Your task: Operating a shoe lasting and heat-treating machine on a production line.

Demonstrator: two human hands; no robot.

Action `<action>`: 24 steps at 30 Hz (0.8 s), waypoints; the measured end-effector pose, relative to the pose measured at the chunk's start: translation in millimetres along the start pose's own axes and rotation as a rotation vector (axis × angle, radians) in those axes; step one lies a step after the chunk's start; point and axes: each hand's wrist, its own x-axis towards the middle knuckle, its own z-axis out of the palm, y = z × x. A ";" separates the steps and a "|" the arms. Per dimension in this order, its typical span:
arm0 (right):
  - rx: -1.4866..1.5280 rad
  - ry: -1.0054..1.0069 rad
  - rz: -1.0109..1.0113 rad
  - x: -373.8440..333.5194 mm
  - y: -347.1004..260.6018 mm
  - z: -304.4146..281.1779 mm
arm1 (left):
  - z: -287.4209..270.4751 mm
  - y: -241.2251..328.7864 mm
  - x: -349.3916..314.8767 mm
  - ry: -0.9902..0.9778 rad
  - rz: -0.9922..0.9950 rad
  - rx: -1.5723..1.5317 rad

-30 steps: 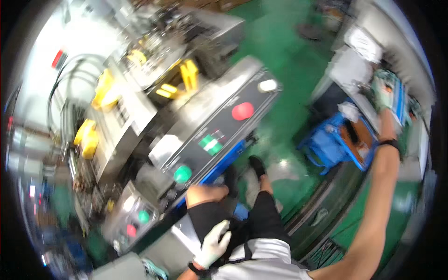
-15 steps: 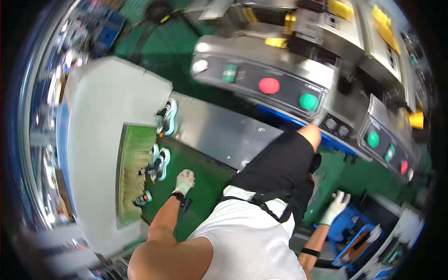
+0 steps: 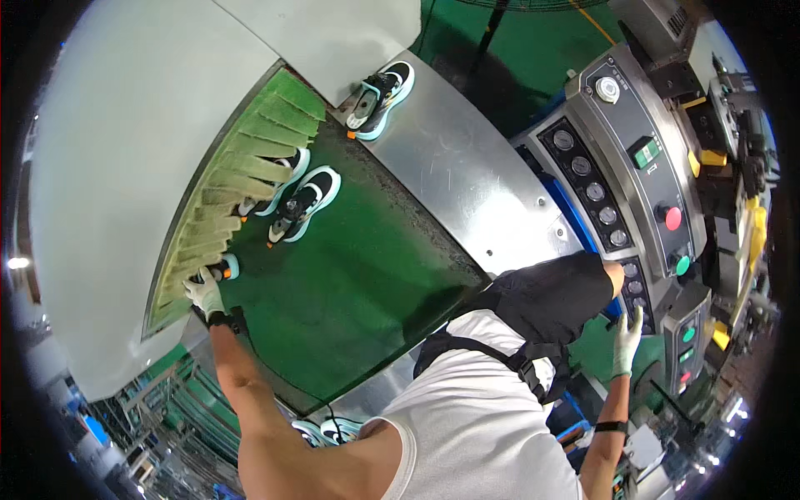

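My left hand (image 3: 204, 293), in a white glove, reaches to the green strip curtain (image 3: 254, 162) on the left. Its fingers close at the end of a shoe (image 3: 231, 265) with a pale-blue sole and an orange tab; the hand and strips hide most of it. A black-and-white sneaker (image 3: 307, 204) lies on the green belt (image 3: 350, 292), and another shoe (image 3: 292, 175) sits partly under the strips. One more sneaker (image 3: 383, 98) rests on the metal ledge (image 3: 450, 142). Off to the right, my gloved right hand (image 3: 627, 343) is held out, fingers apart, holding nothing.
A large pale machine housing (image 3: 142, 125) frames the curtain. To the right stands a control panel (image 3: 637, 158) with gauges, a red button (image 3: 672, 218) and a green button (image 3: 682, 265). More shoes (image 3: 337, 429) show beside my left shoulder. A thin black cable hangs near my left arm.
My view has turned and come nearer to the belt. My left hand has moved from above the belt to the shoe at the curtain. My right hand stays empty at the right.
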 end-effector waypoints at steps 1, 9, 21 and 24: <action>0.140 -0.193 0.213 8.4 -37.7 17.8 | -10.1 -52.3 51.2 0.131 0.013 0.084; 0.027 -0.165 0.301 -7.3 -12.5 1.0 | 69.7 -24.8 48.5 0.158 0.062 -0.056; 0.210 -0.236 0.262 -47.3 -2.7 27.3 | -76.4 98.7 -200.3 -0.406 0.650 -0.422; 0.351 -0.220 0.214 -45.6 -50.0 25.9 | -95.7 161.3 -307.6 -0.671 0.891 -0.426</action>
